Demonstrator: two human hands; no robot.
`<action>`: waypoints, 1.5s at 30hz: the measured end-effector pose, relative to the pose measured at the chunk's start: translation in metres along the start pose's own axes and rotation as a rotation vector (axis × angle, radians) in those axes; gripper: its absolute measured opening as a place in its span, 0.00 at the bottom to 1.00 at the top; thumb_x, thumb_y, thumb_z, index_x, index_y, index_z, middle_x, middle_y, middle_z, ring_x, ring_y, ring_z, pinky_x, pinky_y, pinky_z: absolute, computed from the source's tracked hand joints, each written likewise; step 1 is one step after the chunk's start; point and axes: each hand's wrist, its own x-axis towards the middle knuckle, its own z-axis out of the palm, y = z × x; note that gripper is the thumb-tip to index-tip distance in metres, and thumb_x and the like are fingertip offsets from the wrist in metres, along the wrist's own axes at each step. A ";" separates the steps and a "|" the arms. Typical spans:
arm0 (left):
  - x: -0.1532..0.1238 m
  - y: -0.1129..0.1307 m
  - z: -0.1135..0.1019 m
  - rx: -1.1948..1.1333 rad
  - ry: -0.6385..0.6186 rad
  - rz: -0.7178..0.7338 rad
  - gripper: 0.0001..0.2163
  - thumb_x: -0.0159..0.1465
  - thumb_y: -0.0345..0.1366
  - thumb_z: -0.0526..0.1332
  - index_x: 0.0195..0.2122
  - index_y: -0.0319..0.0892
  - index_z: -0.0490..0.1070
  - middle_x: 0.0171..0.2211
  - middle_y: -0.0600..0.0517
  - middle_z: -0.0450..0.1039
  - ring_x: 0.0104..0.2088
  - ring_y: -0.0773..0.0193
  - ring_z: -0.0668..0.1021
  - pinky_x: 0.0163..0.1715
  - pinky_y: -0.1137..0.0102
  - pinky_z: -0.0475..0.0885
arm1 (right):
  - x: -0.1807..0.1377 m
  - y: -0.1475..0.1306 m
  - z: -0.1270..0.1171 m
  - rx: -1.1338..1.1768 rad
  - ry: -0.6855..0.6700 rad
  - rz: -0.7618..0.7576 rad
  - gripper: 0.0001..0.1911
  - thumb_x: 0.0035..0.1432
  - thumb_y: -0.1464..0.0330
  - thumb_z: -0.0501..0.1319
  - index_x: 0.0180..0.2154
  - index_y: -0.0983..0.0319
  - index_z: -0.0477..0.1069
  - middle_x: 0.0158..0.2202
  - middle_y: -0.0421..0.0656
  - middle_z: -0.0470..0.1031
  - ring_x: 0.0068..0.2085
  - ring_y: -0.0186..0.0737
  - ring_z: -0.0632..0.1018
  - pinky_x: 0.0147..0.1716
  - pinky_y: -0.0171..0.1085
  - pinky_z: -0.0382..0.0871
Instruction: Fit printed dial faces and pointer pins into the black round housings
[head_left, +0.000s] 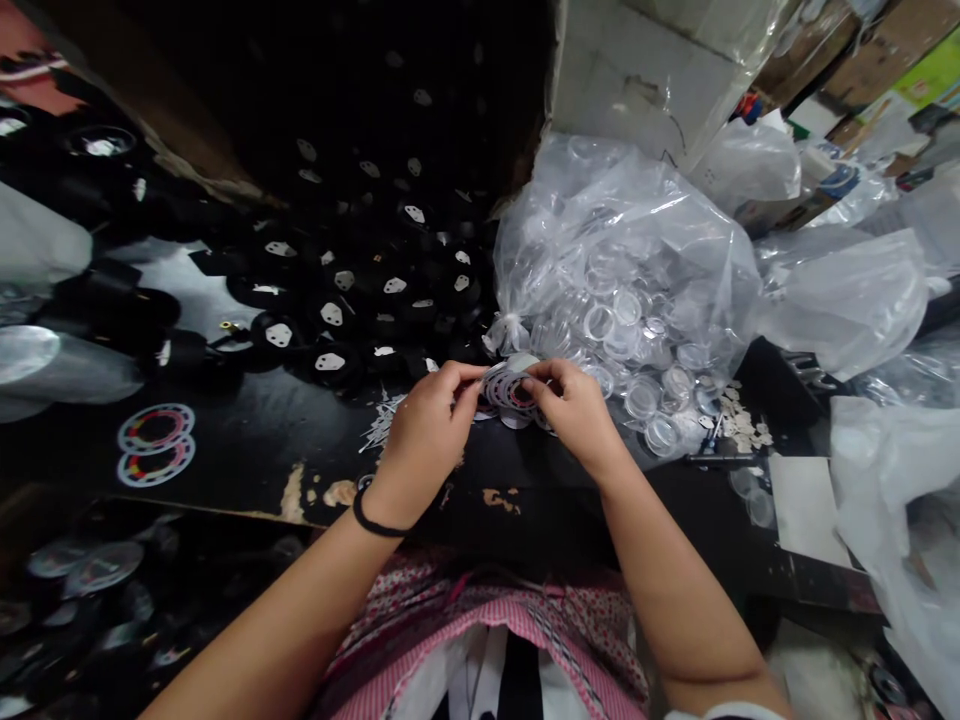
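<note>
left hand (429, 425) and right hand (576, 408) pinch thin, round, printed pieces (510, 388).

No words or numbers can be read. The two printed rings (156, 448) at the left of the frame have marks too small to read, and the green box (930, 76) at upper right is too blurry.
</note>
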 end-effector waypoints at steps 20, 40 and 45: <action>-0.009 0.000 0.033 0.201 -0.150 0.310 0.15 0.66 0.25 0.59 0.53 0.36 0.73 0.57 0.37 0.72 0.57 0.45 0.73 0.60 0.50 0.68 | -0.039 0.014 0.010 -0.211 0.081 0.013 0.17 0.60 0.77 0.58 0.51 0.65 0.71 0.51 0.54 0.68 0.51 0.51 0.76 0.53 0.50 0.73; -0.006 -0.038 -0.031 0.227 0.163 0.058 0.22 0.67 0.41 0.61 0.61 0.39 0.66 0.60 0.36 0.68 0.59 0.45 0.73 0.57 0.51 0.70 | -0.039 0.005 0.020 -0.544 -0.056 -0.112 0.26 0.65 0.63 0.62 0.63 0.56 0.66 0.63 0.53 0.68 0.58 0.59 0.72 0.56 0.59 0.64; 0.000 -0.035 -0.018 0.180 0.180 0.080 0.20 0.67 0.33 0.58 0.60 0.39 0.66 0.59 0.37 0.68 0.60 0.48 0.72 0.59 0.54 0.69 | -0.040 0.005 0.016 -0.460 -0.046 -0.064 0.29 0.63 0.63 0.66 0.63 0.60 0.65 0.62 0.53 0.67 0.60 0.56 0.71 0.57 0.56 0.64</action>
